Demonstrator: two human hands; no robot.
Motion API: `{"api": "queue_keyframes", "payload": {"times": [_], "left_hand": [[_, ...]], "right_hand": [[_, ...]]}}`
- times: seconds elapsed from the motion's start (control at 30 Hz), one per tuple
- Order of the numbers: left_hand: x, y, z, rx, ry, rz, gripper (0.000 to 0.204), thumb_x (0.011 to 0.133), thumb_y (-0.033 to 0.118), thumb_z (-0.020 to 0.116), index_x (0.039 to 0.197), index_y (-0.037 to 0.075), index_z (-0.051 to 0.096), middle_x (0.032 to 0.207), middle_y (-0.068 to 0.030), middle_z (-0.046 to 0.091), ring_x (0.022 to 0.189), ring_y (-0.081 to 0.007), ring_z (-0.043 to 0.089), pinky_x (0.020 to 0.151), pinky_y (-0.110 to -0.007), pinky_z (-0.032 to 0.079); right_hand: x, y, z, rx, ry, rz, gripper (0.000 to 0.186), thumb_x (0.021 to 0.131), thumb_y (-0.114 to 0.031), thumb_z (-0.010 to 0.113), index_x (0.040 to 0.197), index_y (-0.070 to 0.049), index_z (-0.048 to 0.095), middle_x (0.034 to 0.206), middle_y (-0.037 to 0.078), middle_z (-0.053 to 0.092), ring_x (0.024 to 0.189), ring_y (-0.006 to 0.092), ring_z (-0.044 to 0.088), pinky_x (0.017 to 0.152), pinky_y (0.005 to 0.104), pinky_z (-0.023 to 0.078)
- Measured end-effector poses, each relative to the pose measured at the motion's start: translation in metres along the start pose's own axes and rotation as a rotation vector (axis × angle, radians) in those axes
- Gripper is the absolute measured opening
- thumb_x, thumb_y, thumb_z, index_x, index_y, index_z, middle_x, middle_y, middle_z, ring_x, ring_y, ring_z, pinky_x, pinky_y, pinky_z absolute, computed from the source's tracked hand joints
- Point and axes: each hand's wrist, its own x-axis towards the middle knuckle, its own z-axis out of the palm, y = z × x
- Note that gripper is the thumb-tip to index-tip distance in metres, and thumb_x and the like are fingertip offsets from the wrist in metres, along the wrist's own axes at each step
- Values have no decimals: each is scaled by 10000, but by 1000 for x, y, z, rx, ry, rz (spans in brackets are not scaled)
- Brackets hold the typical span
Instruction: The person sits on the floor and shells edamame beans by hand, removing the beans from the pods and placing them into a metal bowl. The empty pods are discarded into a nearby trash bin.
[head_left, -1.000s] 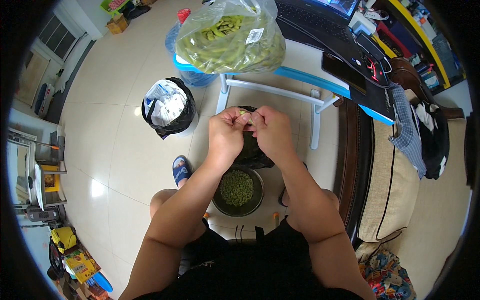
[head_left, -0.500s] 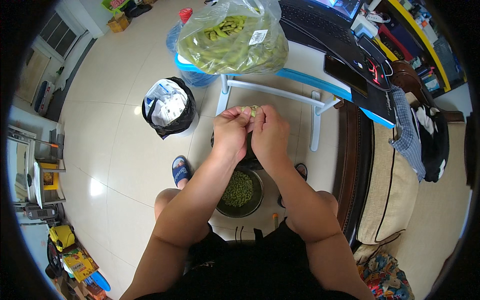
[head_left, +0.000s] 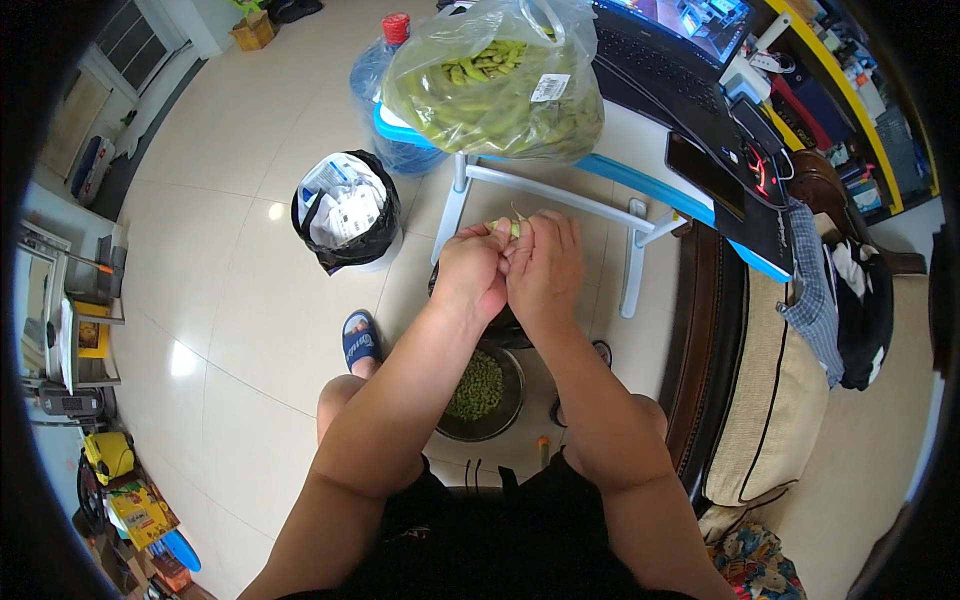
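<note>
A green soybean pod (head_left: pixel 507 228) is pinched between my two hands, with a thin stem tip poking up from it. My left hand (head_left: pixel 471 267) closes on it from one side, and my right hand (head_left: pixel 543 268) grips it from the other, fingertips meeting. Below my wrists, a round metal bowl (head_left: pixel 514 412) on the floor holds many shelled green beans (head_left: pixel 478 388). Beyond my hands, a clear plastic bag (head_left: pixel 500 120) full of pods sits on the table edge. Most of the pod is covered by my fingers.
A bin with a black liner (head_left: pixel 380 235) stands left of my hands. The blue-edged table (head_left: pixel 640 178) carries a laptop (head_left: pixel 660 60) and a phone (head_left: pixel 704 172). A large blue water bottle (head_left: pixel 368 75) is behind the bag. The brown sofa (head_left: pixel 700 360) lies to the right.
My hands stay together on a pod, whose stem end now shows upward between the fingers. The view has shifted slightly, so the bag and table appear farther right.
</note>
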Motion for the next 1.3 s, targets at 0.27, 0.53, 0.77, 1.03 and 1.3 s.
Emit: {"api": "queue_keyframes", "payload": {"times": [0.27,0.53,0.77,1.03,1.3], "left_hand": [[-2,9,5,-41,42,64,132,958,47,424,990,-76,458,976,-193,573,851,-297,642,798,-376,555],[-15,24,5,93,-10,132,159,964,83,440,872,-26,509,988,-208,603,949,-360,632,828,-452,542],[-17,23,2,163,-53,185,168,952,99,479,937,-42,569,960,-177,624,829,-227,631,765,-339,527],[-25,14,15,34,-92,29,135,948,80,479,962,-31,556,979,-180,622,771,-201,624,740,-326,519],[-21,20,3,136,-79,-19,180,952,81,470,1048,-59,529,902,-129,623,700,-160,616,661,-238,524]], "right_hand": [[-2,9,7,302,42,93,78,837,-43,559,896,-14,517,912,167,547,828,343,515,736,403,426],[4,12,-25,154,-263,434,185,903,-167,553,805,-17,600,733,141,594,654,306,594,597,360,459],[5,10,-32,237,-400,442,208,868,-212,585,784,-26,627,758,165,626,710,336,615,617,399,474],[2,3,-30,157,-326,157,147,828,-173,582,880,-35,587,829,136,630,752,291,628,610,401,491],[3,-7,-31,-81,-362,-171,112,742,-107,575,823,-39,540,743,102,592,743,260,607,647,371,498]]}}
